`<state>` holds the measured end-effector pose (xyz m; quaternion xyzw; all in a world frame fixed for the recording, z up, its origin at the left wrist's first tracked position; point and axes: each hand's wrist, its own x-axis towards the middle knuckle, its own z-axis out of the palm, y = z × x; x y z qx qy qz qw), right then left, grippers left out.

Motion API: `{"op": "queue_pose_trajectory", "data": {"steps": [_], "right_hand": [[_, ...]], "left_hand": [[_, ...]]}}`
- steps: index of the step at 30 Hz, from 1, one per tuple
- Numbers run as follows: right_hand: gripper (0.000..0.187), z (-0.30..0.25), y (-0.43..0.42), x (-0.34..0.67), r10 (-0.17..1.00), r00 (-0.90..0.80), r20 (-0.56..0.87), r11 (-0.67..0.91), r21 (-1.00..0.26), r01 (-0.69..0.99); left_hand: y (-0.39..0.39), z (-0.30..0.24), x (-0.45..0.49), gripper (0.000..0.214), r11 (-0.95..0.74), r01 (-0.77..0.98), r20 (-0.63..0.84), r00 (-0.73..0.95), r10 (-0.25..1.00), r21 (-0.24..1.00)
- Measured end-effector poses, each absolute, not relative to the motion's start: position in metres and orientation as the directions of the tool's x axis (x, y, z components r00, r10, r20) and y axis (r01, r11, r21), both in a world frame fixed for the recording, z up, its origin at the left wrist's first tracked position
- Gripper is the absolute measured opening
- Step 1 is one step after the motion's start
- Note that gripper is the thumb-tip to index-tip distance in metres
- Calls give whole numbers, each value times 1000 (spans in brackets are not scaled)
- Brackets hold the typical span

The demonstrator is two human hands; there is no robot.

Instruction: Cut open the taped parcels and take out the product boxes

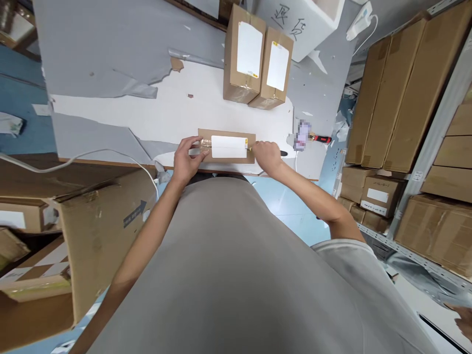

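A long, narrow cardboard box [205, 159] with a white label [228, 146] on top and clear tape at its left end lies at the table's front edge. My left hand [186, 158] grips that left end, fingers on the far side and thumb on the near side. Beside the right end, my right hand [268, 156] is closed in a fist around a slim cutting tool [283, 153]. Its black end sticks out to the right, and a small tip points at the label's right edge. Most of the tool is hidden in my fist.
Two taped, labelled cartons [243, 88] stand beyond the box. Behind them is a white bin [306, 29]. A red-and-black handled tool [321, 139] lies to the right near a blurred item. A large open carton [99, 226] stands left; shelves [413, 182] hold boxes at right.
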<state>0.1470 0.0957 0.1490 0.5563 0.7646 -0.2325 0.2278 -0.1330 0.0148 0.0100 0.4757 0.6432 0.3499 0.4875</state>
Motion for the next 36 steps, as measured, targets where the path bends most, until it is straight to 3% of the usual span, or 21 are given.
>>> {"op": "queue_pose_trajectory", "data": {"steps": [3, 5, 9, 11, 13, 16, 19, 21, 25, 30, 36], "right_hand": [[38, 152, 92, 191, 725, -207, -657, 272, -3, 962], [40, 147, 92, 209, 735, -223, -641, 275, -19, 961], [48, 121, 92, 235, 731, -322, -602, 319, -115, 941], [44, 102, 86, 248, 723, -380, -577, 286, -251, 925], [43, 81, 73, 258, 770, -388, -507, 161, -434, 886], [46, 47, 51, 255, 884, -210, -419, -124, -642, 757], [46, 17, 38, 227, 884, -37, -465, -353, -718, 600], [48, 7, 37, 201, 870, -11, -493, -415, -743, 526], [60, 15, 42, 160, 893, -4, -451, -385, -767, 514], [66, 72, 48, 159, 928, 1, -372, -294, -732, 615], [57, 125, 50, 164, 951, -88, -296, -128, -636, 761]], "left_hand": [[15, 13, -132, 64, 321, 279, -305, -100, 947, 905], [15, 13, -131, 64, 326, 284, -305, -117, 945, 902], [14, 10, -131, 66, 335, 305, -304, -145, 942, 891], [11, 7, -135, 68, 342, 313, -305, -164, 938, 886], [7, 5, -141, 69, 352, 317, -303, -195, 933, 881], [1, 2, -153, 69, 375, 317, -300, -259, 918, 871], [-4, 1, -166, 67, 403, 323, -304, -316, 899, 856], [-5, 0, -174, 65, 416, 326, -303, -344, 889, 849], [-4, -6, -188, 63, 418, 322, -298, -360, 884, 850], [2, -25, -174, 58, 456, 279, -367, -317, 874, 845], [20, -38, -116, 43, 517, 244, -518, -65, 853, 821]]}}
